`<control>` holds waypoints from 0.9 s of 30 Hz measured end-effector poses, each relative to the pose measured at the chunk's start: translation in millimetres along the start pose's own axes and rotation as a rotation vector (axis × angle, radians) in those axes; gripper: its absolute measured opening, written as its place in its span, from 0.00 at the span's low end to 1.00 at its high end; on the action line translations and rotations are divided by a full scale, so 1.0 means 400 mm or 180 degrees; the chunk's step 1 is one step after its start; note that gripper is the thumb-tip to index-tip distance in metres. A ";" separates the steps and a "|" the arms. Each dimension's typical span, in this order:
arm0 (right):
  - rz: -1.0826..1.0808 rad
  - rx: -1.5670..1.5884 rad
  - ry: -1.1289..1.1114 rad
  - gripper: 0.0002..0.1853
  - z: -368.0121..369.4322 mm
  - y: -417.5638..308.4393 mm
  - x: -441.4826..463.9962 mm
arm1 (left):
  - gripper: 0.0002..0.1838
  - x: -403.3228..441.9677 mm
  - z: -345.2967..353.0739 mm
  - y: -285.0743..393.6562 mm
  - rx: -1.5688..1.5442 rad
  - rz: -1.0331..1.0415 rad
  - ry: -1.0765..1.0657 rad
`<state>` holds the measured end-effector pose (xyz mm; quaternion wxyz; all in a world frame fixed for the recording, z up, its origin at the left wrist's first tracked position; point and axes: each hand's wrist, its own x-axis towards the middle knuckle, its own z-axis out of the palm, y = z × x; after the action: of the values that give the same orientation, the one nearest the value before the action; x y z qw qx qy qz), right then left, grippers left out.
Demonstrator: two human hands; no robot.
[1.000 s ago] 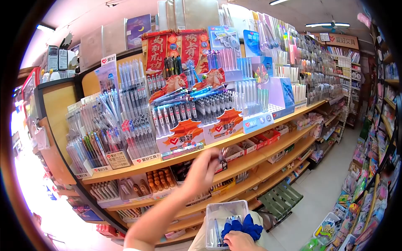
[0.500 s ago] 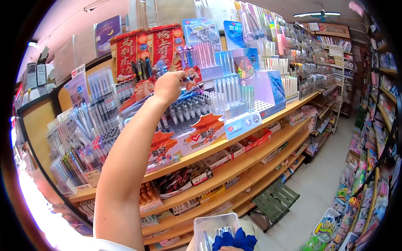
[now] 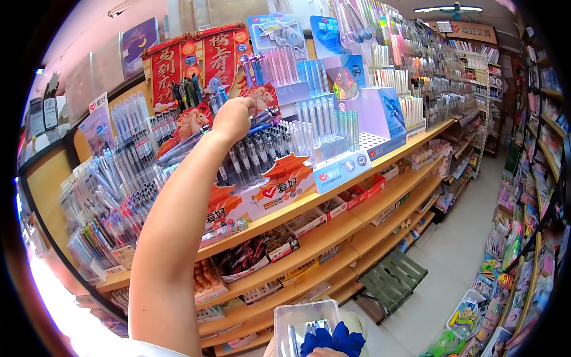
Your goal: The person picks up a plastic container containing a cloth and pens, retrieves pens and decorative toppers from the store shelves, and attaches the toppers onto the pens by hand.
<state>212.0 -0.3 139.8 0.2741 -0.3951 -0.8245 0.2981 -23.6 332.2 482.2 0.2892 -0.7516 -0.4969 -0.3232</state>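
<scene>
My left hand [image 3: 235, 117] is raised at the pen display, its fingers drawn together beside a bundle of dark and blue pens [image 3: 266, 119]. Whatever the fingertips hold is too small and hidden to name. Below them stand rows of clear-barrelled pens [image 3: 253, 156] behind an orange and white card front [image 3: 279, 185]. Only the top of my right hand [image 3: 326, 352] shows at the bottom edge, against a blue cloth-like thing [image 3: 345, 340]; its fingers are hidden. Both are at a clear plastic box [image 3: 282, 318], which has several pens [image 3: 310, 327] inside.
Red banners [image 3: 166, 74] hang behind the pens, and more pens [image 3: 137, 160] fill racks at the left. Wooden shelves [image 3: 333, 235] with boxes run below. A green folding stool [image 3: 392, 279] stands on the aisle floor [image 3: 440, 262]. Goods line the right side.
My left hand has gone from in front of the lower shelf up to the pens, then slightly left with the view turning. My right hand has slipped mostly below the frame.
</scene>
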 end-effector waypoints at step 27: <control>-0.0031 0.0622 0.0512 0.06 0.049 -0.027 -0.003 | 0.14 -1.043 0.173 0.441 0.0042 0.2391 -0.4754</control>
<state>193.9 -12.1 133.9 0.3780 -0.3851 -0.7688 0.3430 30.8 91.0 96.5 -0.0233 -0.8821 -0.2762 0.3809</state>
